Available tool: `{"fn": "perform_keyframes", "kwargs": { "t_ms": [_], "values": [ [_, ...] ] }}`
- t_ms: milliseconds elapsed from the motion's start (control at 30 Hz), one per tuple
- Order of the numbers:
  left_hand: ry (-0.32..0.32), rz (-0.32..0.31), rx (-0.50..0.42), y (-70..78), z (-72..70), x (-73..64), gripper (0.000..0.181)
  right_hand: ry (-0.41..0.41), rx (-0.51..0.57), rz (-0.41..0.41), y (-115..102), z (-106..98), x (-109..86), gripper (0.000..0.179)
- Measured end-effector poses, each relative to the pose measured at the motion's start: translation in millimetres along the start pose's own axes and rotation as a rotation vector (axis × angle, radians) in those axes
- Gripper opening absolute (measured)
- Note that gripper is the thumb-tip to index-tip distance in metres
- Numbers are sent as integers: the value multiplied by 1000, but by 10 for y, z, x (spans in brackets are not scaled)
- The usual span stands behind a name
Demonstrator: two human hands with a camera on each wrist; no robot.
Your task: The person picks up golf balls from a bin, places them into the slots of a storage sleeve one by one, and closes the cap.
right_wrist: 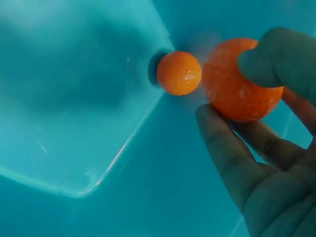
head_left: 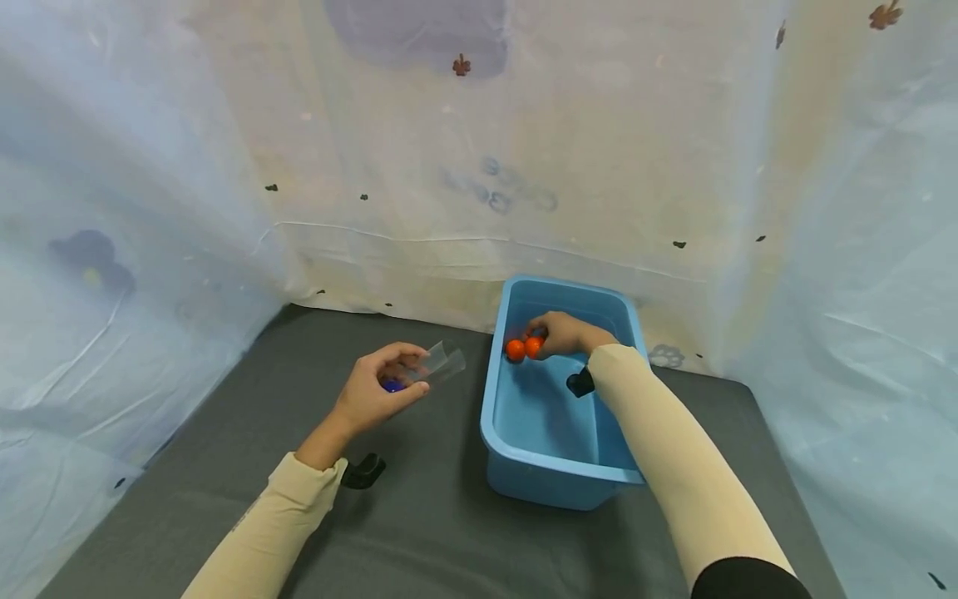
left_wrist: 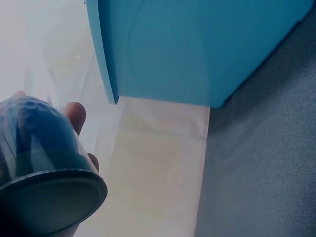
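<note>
A pale, creased sheet (head_left: pixel 584 125) hangs behind and along both sides of a dark grey surface (head_left: pixel 419 532), printed with faint purple shapes, small dark marks and a few reddish-brown leaf shapes. A deep light-blue tub (head_left: pixel 539 480) stands on the surface, right of the middle, its back end near the sheet.

The right hand (head_left: pixel 563 334) is inside the tub, gripping an orange ball (right_wrist: pixel 242 96) between thumb and fingers. A second orange ball (right_wrist: pixel 178 73) rests on the tub floor where it meets the wall, on the left side as the head view shows it. The two balls are side by side; whether they touch is hard to tell.

Left of the tub and well apart from it, the left hand (head_left: pixel 377 387) holds a clear cup (head_left: pixel 443 363) above the surface, thumb and fingers curved round it. The cup is tilted, one end towards the tub, and a dimpled blue ball (left_wrist: pixel 42 118) sits inside it.

Both arms wear cream sleeves (head_left: pixel 674 453), and a black piece (head_left: pixel 363 471) juts out by each wrist. A black band (head_left: pixel 748 580) shows higher up the right arm.
</note>
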State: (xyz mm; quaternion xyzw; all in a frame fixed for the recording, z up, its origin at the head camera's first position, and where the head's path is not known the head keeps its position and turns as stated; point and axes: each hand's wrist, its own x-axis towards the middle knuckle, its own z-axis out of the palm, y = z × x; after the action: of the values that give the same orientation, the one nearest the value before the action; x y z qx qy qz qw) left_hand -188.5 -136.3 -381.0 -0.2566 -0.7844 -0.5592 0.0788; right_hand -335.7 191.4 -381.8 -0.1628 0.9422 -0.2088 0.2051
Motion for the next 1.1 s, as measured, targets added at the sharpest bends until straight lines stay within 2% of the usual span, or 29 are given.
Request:
{"fn": "perform_keyframes", "kwargs": {
  "t_ms": [300, 500, 633, 900, 1100],
  "values": [
    [-6, 8, 11, 8, 14, 2, 35, 16, -61, -49, -40, -57, -155, 45],
    [-9, 8, 16, 40, 16, 1, 35, 25, -47, -101, -47, -76, -234, 44],
    [-7, 2, 13, 44, 21, -3, 35, 44, -40, -107, -75, -78, -278, 44],
    [-12, -6, 3, 28, 36, -4, 36, 80, -33, -117, -198, -29, -423, 39],
    [-16, 7, -7, 29, 43, 7, 36, 133, -46, -167, -321, 24, -549, 37]
  ]
}}
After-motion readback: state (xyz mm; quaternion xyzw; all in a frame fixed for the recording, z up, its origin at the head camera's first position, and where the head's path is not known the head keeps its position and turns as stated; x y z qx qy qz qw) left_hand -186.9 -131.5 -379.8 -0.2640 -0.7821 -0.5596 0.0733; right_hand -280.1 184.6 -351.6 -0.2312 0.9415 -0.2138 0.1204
